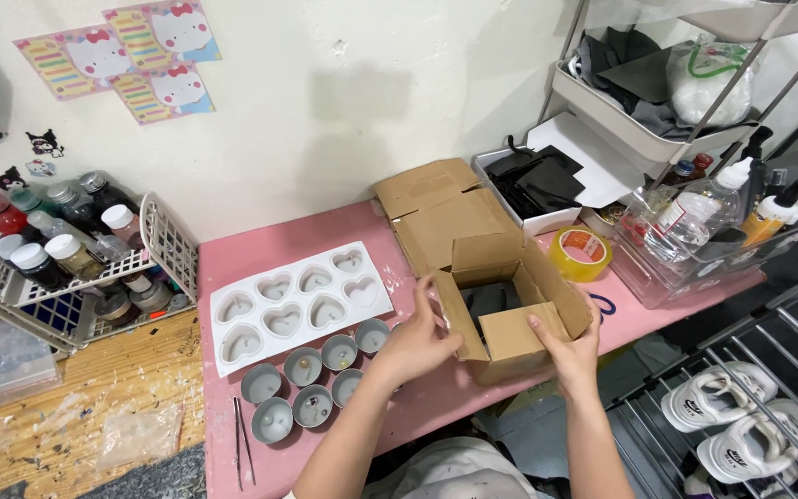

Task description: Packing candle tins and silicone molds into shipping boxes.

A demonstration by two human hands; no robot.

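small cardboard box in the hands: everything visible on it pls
The box is small, plain brown corrugated cardboard, standing upright and open on the pink table near its front edge. All top flaps are up or folded outward. Something dark lies inside; what it is cannot be told. The left hand holds the left flap and wall, the right hand presses the near flap and right side. A flattened cardboard piece lies just behind it, a tape roll to its right.

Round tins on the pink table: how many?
7 tins: four in the row nearer the heart mould, three nearer the camera. The left hand may hide more.
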